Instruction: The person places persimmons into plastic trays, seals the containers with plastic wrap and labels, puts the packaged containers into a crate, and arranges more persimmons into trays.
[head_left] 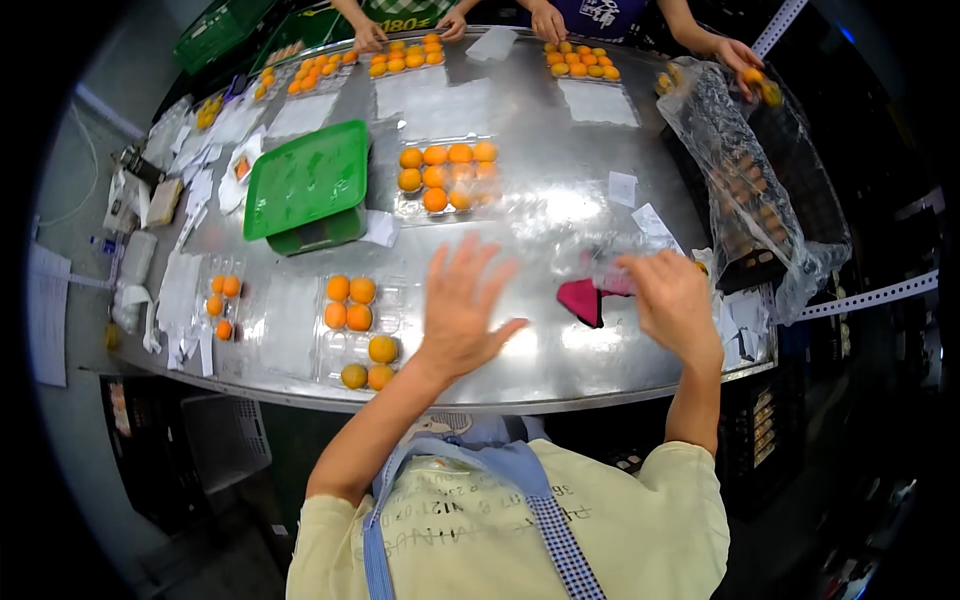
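Observation:
My left hand [465, 305], slightly blurred, hovers over the steel table [540, 360] with its fingers spread and nothing in it. To the right, my right hand [668, 298] is raised with thumb and fingers pressed together; what they hold, if anything, is too small and blurred to name. Just left of those fingertips lies a magenta cloth-like item [580, 298] with a dark edge. A clear tray [328, 350] with several oranges [382, 349] is left of my left hand. Beyond my hands sits another clear tray [410, 210] of oranges, some under a glare.
A green lidded box [308, 180] stands left of centre. Four oranges [231, 286] lie farther left. Co-workers' hands [368, 36] handle fruit trays along the far edge. At the right, a crate [765, 265] is draped with clear plastic [720, 130]. Paper sheets [622, 188] lie about.

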